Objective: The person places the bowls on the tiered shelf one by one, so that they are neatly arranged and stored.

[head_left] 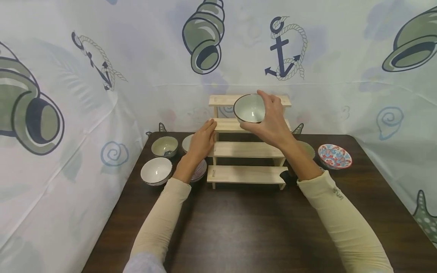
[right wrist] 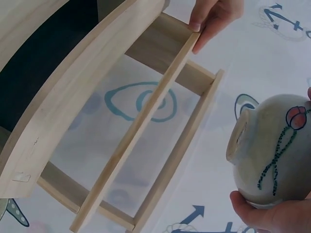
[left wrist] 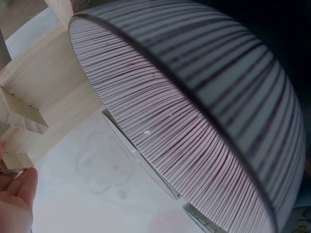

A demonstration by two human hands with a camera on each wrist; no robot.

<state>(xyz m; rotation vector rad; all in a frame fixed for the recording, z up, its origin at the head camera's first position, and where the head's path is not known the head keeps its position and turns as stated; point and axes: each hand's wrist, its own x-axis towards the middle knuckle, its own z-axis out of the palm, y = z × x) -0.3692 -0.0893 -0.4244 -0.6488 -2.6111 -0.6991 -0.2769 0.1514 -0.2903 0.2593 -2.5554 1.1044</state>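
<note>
My right hand holds a bowl up in front of the upper steps of a wooden tiered stand. Its pale inside and dark rim face the head camera. In the right wrist view the bowl lies tilted, its foot toward the stand and a red tulip on its side, with the thumb and fingers around it. The left hand grips the left end of the stand's second step from the top. A striped bowl looms large in the left wrist view, near that hand.
Left of the stand are a white bowl, a greenish bowl, a pale bowl and the striped bowl. On the right, a green bowl is partly behind the arm, beside a red-and-blue patterned bowl. Printed cloth surrounds the dark table.
</note>
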